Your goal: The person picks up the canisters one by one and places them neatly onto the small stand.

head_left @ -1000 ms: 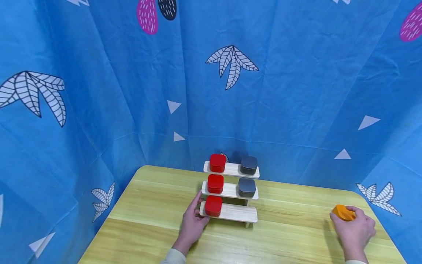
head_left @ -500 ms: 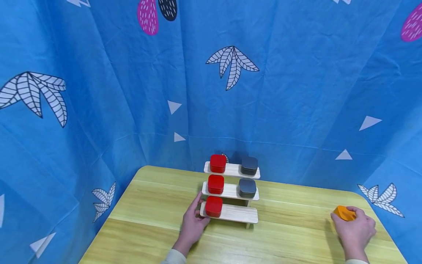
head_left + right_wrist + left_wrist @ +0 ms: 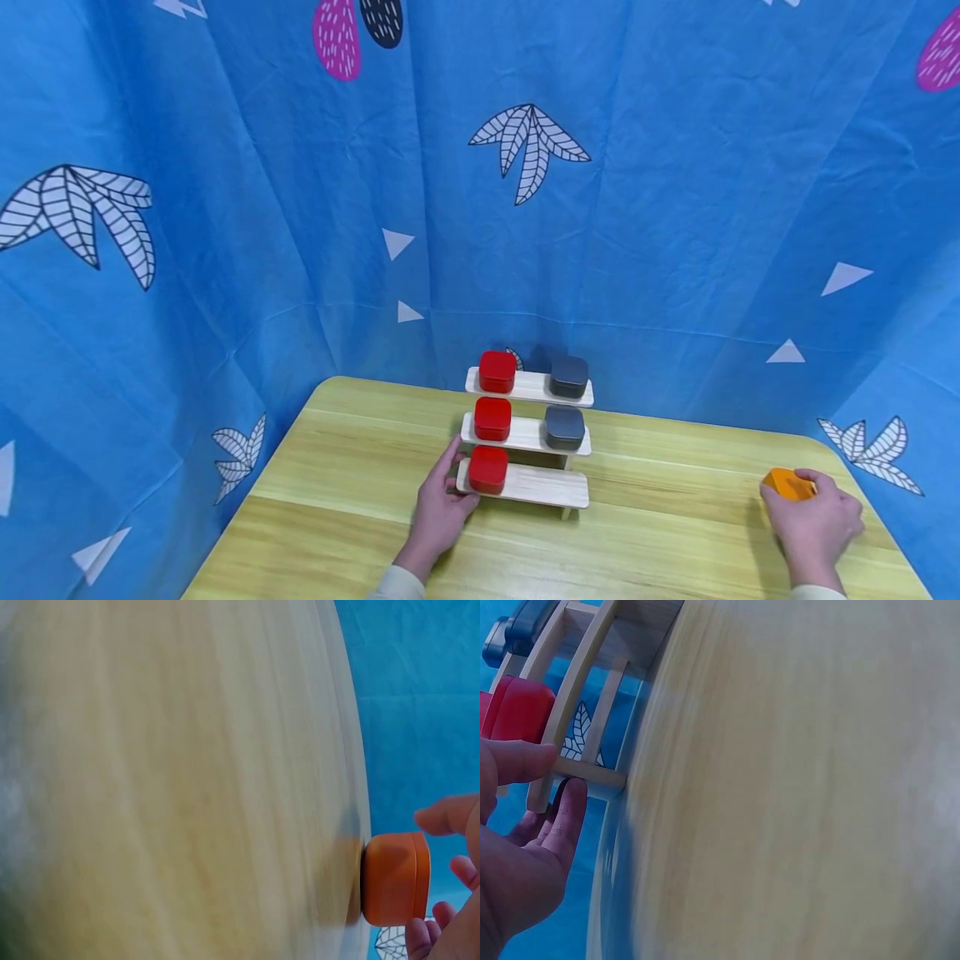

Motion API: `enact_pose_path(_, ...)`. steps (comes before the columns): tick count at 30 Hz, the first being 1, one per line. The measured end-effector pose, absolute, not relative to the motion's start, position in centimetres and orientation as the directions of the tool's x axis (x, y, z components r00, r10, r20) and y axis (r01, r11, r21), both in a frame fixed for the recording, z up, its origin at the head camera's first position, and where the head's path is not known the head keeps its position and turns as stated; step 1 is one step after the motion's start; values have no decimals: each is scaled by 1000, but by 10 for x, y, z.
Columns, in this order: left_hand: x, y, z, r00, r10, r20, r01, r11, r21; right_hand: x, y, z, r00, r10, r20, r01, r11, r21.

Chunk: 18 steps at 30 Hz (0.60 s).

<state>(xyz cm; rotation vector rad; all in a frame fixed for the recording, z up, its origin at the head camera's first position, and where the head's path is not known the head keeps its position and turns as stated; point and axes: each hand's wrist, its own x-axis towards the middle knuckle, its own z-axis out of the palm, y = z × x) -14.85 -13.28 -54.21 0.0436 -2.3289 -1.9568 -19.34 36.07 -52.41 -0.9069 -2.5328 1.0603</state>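
Observation:
A three-tier wooden display stand (image 3: 543, 485) stands near the table's back edge. My left hand (image 3: 440, 510) grips the left end of its lowest tier. In the left wrist view, the digits of that left hand (image 3: 517, 862) lie on both sides of the stand's board (image 3: 577, 682). Far right, my right hand (image 3: 817, 523) is around an orange rounded box (image 3: 787, 483), which rests on the table. In the right wrist view, the upper digit of the right hand (image 3: 457, 877) is apart from the orange box (image 3: 394, 879); the lower fingertips are at its bottom corner, contact unclear.
Red rounded boxes sit at the left of each tier: top (image 3: 497, 372), middle (image 3: 492, 418) and lowest (image 3: 488, 469). Dark grey boxes stand at the right of the top tier (image 3: 569, 377) and middle tier (image 3: 565, 427). A blue patterned curtain (image 3: 660, 250) hangs behind the wooden table (image 3: 660, 533).
My right hand has shifted slightly to the right at the orange box. The left hand keeps its grip on the stand. The view has moved a little.

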Motion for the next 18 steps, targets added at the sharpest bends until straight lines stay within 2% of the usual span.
enact_pose_path(18,-148,-133,-542,-994,-88,67,52,161,986,-198,369,-531,-778,628,-26,461,542,-703)
